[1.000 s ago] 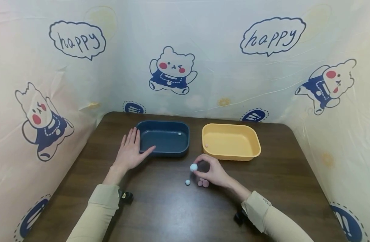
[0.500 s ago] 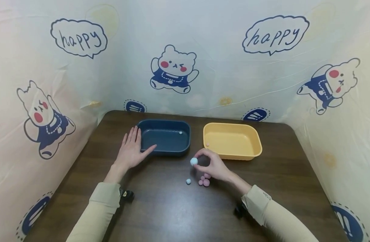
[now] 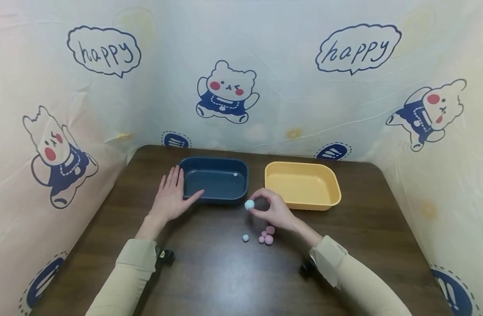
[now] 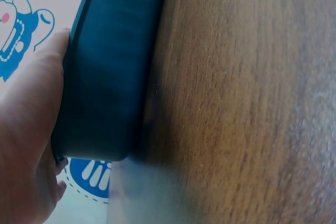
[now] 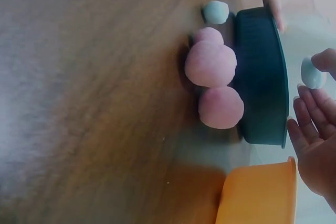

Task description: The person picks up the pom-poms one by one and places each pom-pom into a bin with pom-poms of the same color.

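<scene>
Between thumb and fingertips my right hand point(image 3: 274, 211) pinches a light blue ball point(image 3: 249, 205), held above the table near the blue tray's front right corner. My left hand point(image 3: 169, 197) lies with straight fingers against the left end of the dark blue tray point(image 3: 215, 201), its thumb along the front rim. Inside that tray is a small light blue ball point(image 3: 235, 174). Another small light blue ball point(image 3: 245, 238) sits on the table, left of a cluster of several pink balls point(image 3: 268, 239). In the right wrist view the pinched light blue ball point(image 5: 313, 73) shows beside the fingertips.
A yellow tray point(image 3: 336, 193) stands right of the blue one, with a gap between them; my right hand covers its front left corner. Both are on a dark wooden table point(image 3: 210, 272). A printed curtain point(image 3: 281, 101) rises behind the table and along both sides.
My right hand has moved away from me and slightly left with the light blue ball, from near the pink balls to near the blue tray's corner. My left hand stays put.
</scene>
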### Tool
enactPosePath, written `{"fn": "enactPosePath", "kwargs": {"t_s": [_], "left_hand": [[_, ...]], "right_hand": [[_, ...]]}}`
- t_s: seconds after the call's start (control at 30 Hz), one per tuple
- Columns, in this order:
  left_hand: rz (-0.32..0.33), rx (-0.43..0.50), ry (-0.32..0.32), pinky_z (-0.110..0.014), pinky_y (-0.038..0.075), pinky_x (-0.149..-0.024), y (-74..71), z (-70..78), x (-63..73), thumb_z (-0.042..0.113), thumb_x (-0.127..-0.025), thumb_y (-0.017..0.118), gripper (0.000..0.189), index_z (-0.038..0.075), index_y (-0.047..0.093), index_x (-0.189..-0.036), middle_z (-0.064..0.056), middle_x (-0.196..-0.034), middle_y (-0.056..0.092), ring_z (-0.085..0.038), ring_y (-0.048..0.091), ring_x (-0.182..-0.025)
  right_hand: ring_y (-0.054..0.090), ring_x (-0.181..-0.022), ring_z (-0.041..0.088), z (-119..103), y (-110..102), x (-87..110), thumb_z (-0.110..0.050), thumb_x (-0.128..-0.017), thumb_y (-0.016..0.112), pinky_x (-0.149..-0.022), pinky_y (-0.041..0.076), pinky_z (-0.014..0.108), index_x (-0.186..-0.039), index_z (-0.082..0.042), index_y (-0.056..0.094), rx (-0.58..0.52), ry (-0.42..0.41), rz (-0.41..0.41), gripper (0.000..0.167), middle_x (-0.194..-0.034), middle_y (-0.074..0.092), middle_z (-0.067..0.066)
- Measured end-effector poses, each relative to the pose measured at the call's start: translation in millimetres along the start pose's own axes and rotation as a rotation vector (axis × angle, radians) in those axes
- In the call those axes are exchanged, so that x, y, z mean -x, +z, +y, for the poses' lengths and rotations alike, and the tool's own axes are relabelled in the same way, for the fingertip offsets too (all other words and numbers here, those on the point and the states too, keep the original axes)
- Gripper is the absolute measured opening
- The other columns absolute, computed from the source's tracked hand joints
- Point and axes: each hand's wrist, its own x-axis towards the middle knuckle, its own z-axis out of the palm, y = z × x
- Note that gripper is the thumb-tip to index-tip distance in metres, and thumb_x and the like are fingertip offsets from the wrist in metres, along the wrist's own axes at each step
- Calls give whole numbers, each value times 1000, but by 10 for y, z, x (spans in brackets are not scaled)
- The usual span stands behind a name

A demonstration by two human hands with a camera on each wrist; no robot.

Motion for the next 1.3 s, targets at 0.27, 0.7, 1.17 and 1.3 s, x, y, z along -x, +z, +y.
{"fn": "enactPosePath", "kwargs": {"t_s": [0.27,0.7,1.17,1.3], "left_hand": [[-1,-6,-6,-68,3,-139,-16,-2,-17,85,-101,44,122,-5,7,-173,-26,-184,-2,-47,2,-173],[17,-19,5,-67,5,-139,-34,5,-64,86,-101,43,122,-6,7,-173,-27,-184,0,-47,3,-173],[35,-23,-2,-68,10,-139,49,-13,32,84,-101,46,121,-6,11,-173,-28,-184,5,-49,8,-172],[39,-26,-7,-67,10,-139,36,-2,30,85,-100,47,122,-7,12,-173,-29,-184,6,-49,10,-172]], "right_hand": [[68,-118,39,22,5,-192,-7,-93,86,-109,53,61,-117,-6,74,-12,-1,30,27,-117,78,13],[71,-119,37,-6,-39,-460,-14,-95,86,-113,55,59,-119,-5,75,18,29,75,28,-119,79,14],[67,-123,38,23,44,-687,-14,-97,84,-115,54,60,-121,-2,74,-24,98,82,29,-126,76,19],[67,-120,37,34,65,-738,-14,-97,84,-112,55,62,-122,-3,74,-35,84,89,29,-125,76,19]]}}
